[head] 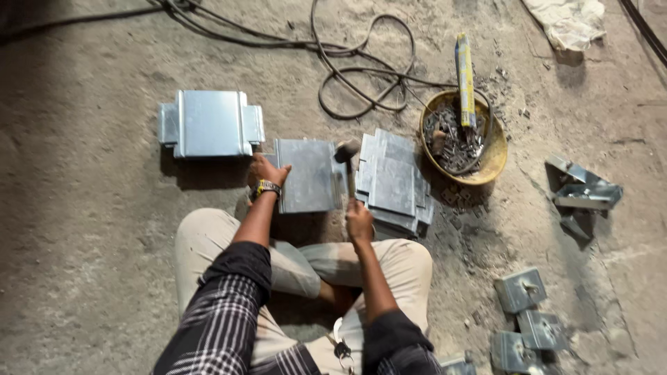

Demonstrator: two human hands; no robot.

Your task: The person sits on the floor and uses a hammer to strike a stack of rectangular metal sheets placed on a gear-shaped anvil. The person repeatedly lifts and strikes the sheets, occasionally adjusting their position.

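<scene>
I sit cross-legged on a concrete floor. My left hand presses on the left edge of a flat grey metal sheet lying in front of my knees. A hammer is gripped by its handle in my right hand, its head over the sheet's right edge. Directly right of the sheet lies a pile of similar metal plates. A folded metal box piece sits to the upper left.
A yellow pan holds metal scraps and a long yellow packet. Black cables loop on the floor behind. Bent metal pieces and small hinged plates lie at right. A white cloth sits top right.
</scene>
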